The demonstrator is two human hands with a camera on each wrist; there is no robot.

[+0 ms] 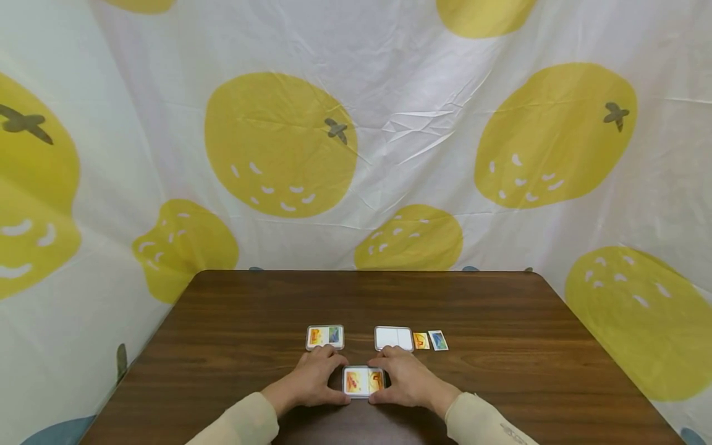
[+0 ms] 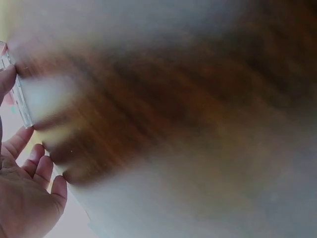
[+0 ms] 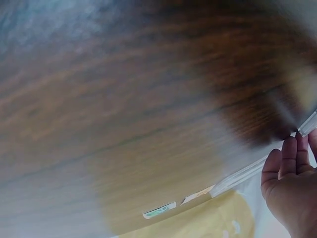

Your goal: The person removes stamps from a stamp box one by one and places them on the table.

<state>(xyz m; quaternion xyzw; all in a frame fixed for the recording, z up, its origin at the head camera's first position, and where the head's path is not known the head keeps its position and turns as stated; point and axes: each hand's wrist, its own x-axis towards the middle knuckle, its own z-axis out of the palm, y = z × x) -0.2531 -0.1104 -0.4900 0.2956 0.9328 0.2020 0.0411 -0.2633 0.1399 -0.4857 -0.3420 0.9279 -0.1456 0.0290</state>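
Observation:
Near the table's front edge in the head view lies a small flat clear case (image 1: 356, 381), with two orange-and-yellow picture cards side by side on white. My left hand (image 1: 317, 377) grips its left end, thumb at the near corner and fingers at the far one. From the other side my right hand (image 1: 408, 378) holds the right end the same way, partly covering the right-hand picture. The left wrist view catches the clear edge of the case (image 2: 20, 101) between thumb and forefinger. In the right wrist view, fingertips (image 3: 289, 145) meet the corner of the case (image 3: 308, 124).
Behind my left hand is a second clear case (image 1: 325, 335) with an orange and a blue-green picture. A third case (image 1: 394, 337), plain white inside, lies behind my right hand. Beside it are a loose orange card (image 1: 421, 341) and a blue card (image 1: 438, 340) on the brown table (image 1: 500, 371).

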